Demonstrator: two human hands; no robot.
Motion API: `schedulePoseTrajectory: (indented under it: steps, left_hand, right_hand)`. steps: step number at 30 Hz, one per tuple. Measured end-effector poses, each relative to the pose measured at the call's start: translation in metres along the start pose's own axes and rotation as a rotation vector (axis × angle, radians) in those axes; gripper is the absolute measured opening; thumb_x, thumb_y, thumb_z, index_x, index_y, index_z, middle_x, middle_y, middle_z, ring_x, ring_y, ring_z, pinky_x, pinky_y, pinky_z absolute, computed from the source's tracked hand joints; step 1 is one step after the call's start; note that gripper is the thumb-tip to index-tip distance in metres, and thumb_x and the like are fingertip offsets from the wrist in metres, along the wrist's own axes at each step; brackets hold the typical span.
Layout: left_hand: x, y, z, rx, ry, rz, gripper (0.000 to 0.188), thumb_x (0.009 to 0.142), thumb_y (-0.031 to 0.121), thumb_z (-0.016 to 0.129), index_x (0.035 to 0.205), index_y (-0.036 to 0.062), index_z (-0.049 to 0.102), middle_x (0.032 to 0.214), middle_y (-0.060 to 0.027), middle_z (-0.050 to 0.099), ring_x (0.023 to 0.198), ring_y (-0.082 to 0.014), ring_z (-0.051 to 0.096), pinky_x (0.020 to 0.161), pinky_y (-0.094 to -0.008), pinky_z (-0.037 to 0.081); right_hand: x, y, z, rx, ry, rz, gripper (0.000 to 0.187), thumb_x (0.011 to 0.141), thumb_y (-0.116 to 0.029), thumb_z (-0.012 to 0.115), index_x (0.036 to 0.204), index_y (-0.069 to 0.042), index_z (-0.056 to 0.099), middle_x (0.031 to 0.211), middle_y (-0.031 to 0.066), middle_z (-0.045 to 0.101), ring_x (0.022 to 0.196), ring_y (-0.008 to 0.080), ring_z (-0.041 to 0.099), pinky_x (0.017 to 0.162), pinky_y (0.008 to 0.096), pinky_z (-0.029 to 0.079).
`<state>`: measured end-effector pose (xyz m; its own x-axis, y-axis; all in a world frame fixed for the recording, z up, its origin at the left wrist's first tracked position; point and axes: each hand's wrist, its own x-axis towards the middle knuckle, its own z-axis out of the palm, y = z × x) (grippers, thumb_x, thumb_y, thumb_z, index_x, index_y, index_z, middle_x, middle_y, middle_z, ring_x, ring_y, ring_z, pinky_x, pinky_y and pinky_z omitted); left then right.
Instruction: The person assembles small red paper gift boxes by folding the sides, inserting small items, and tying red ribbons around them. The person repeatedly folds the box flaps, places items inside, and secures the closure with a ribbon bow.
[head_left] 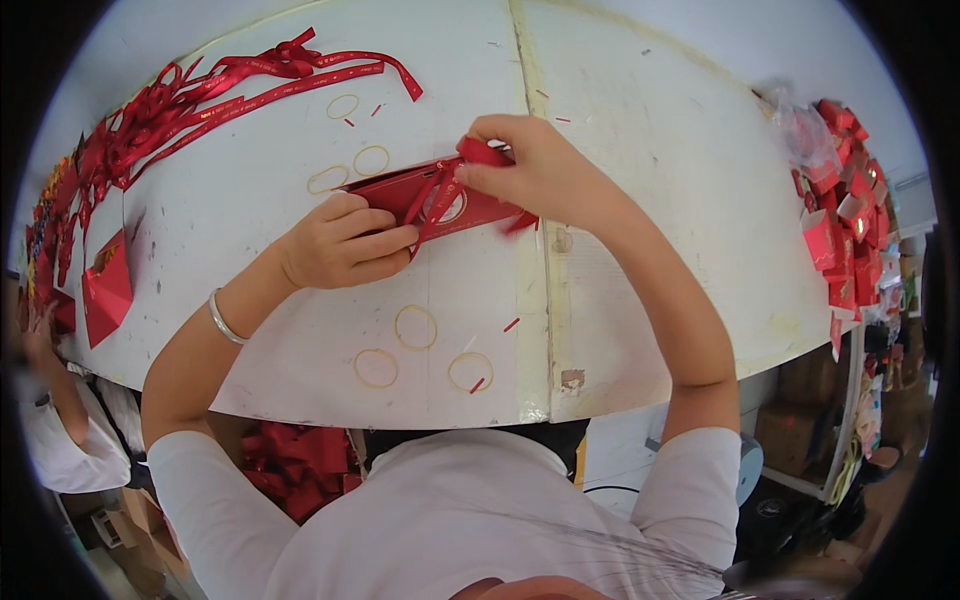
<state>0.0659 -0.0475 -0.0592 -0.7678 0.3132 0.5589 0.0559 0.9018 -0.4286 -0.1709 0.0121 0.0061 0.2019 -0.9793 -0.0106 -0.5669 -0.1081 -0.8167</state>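
Observation:
In the middle of the white table (660, 200) a small red box (485, 209) with a pale round emblem lies tilted. A red ribbon (436, 210) with printed marks runs across it, gathered near its upper edge. My left hand (345, 243) is closed on the box's left end, fingers curled over its side. My right hand (540, 168) pinches a loop of the ribbon above the box. A loose ribbon end hangs blurred at the box's right side. My right fingers partly hide the gathered part.
Long red ribbons (190, 110) lie heaped at the far left, above a folded red box (107, 285). Several yellow rubber bands (415, 328) and red scraps are scattered about. Small red boxes (850, 220) pile up at the right. Another person's arm (60, 385) shows at the left edge.

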Motion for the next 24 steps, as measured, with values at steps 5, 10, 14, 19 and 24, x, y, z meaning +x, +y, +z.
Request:
schedulePoseTrajectory:
  steps: [5,10,14,19,24]
  left_hand:
    - [0.009,-0.004,-0.014,-0.089,-0.197,0.05,0.016,0.065,0.017,0.07,0.077,0.0179,0.059,0.091,0.0033,0.058,0.083,-0.0142,0.051,0.074,-0.0309,0.039]
    - [0.027,0.004,-0.033,-0.404,-0.487,-0.238,0.015,0.063,0.02,0.071,0.073,0.0162,0.061,0.078,0.0021,0.054,0.082,-0.0177,0.048,0.084,-0.0353,0.035]
    - [0.023,0.018,-0.029,-0.389,-0.502,-0.189,0.013,0.063,0.021,0.071,0.063,0.012,0.061,0.073,0.0019,0.052,0.08,-0.0183,0.046,0.086,-0.0361,0.034]
    - [0.015,0.017,-0.034,-0.473,-0.478,-0.316,0.02,0.06,0.019,0.07,0.056,0.0074,0.054,0.071,-0.0022,0.05,0.078,-0.0216,0.045,0.083,-0.0406,0.035]
    - [0.002,0.015,-0.05,-0.321,-0.46,-0.349,0.022,0.062,0.019,0.069,0.054,0.0058,0.054,0.07,-0.0035,0.049,0.075,-0.0233,0.045,0.082,-0.0408,0.036]
  right_hand:
    - [0.011,-0.011,-0.008,-0.1,-0.103,0.08,0.028,0.082,-0.026,0.064,0.074,-0.002,0.054,0.062,0.0015,0.051,0.053,0.0101,0.048,0.051,0.0256,0.041]
    - [0.022,-0.015,-0.014,-0.112,-0.137,0.135,0.031,0.081,-0.029,0.065,0.072,-0.002,0.051,0.061,0.0017,0.05,0.052,0.0103,0.048,0.052,0.0259,0.041]
    - [0.028,-0.004,-0.007,-0.3,-0.095,-0.055,0.036,0.078,-0.03,0.068,0.086,0.002,0.053,0.07,0.009,0.057,0.062,0.0201,0.055,0.057,0.0319,0.044]
    - [0.022,-0.01,0.006,-0.417,0.019,-0.109,0.033,0.079,-0.022,0.067,0.093,0.003,0.052,0.079,0.0186,0.059,0.07,0.032,0.056,0.062,0.0376,0.045]
    - [0.022,-0.015,0.015,-0.472,0.072,-0.144,0.026,0.08,-0.018,0.065,0.08,0.003,0.051,0.074,0.0189,0.058,0.066,0.0343,0.054,0.061,0.0401,0.043]
